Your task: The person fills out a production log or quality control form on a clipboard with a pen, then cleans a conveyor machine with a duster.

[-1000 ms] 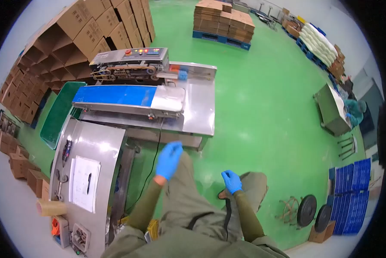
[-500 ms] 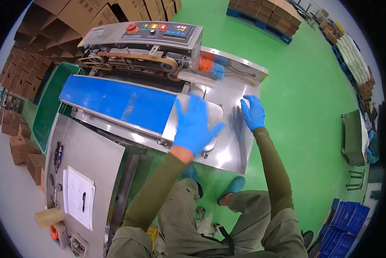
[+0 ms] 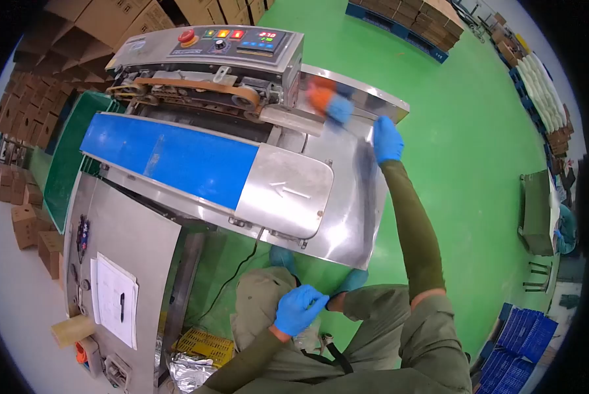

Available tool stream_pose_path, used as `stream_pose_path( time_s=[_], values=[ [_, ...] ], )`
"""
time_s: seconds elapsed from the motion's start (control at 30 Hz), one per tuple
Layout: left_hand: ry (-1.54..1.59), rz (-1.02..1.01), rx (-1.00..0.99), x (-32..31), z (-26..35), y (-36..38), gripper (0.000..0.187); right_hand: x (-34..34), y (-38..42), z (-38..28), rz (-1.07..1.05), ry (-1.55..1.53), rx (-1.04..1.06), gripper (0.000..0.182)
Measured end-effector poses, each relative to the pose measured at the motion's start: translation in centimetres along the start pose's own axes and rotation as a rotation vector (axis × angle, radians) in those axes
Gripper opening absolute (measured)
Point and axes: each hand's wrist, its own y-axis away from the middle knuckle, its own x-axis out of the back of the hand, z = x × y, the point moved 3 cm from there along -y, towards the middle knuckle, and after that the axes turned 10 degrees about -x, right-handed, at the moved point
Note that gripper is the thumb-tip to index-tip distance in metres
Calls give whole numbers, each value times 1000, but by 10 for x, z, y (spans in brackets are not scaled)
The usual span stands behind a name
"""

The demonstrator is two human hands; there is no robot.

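My right hand [image 3: 388, 139], in a blue glove, is closed round the wire handle ends of the bottle brushes at the right side of the steel table [image 3: 347, 203]. Motion smears the orange brush head [image 3: 321, 96] and the blue brush head [image 3: 339, 109]. My left hand [image 3: 299, 310], gloved alike, hovers above my lap with its fingers curled together; nothing shows in them. Beyond it stands a band sealing machine [image 3: 209, 49] with a blue conveyor belt [image 3: 169, 161]. A steel plate [image 3: 286, 190] marked with an arrow adjoins the belt's right end.
A side table [image 3: 127, 217] at left carries papers [image 3: 116, 299] and a pen [image 3: 122, 307]. Behind it is a green bin [image 3: 78, 144]. A yellow crate [image 3: 206, 347] and silver foil [image 3: 190, 373] lie low near my legs. Cardboard boxes [image 3: 120, 23] are stacked behind the machine.
My left hand has come back from over the steel plate to my lap, its fingers now curled. My right hand has moved farther away and closed on the brush handles; the brush heads have shifted.
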Motion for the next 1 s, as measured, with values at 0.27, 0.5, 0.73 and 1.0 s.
stream_pose_path(
  time_s=[0.27, 0.5, 0.73, 1.0],
  values=[
    [-33, -82, 161, -10, -15, 18, 24, 202, 184, -160, -302, -396, 263, 18],
    [-44, -38, 167, 1, -26, 60, 30, 196, 80, 42, -272, 549, -188, 21],
    [-79, 7, 129, 9, -41, 62, 38, 221, 204, -125, -79, -99, 391, 19],
    [-168, -32, 254, 21, -51, 67, 46, 251, 191, -142, -62, 16, 89, 29]
  ],
)
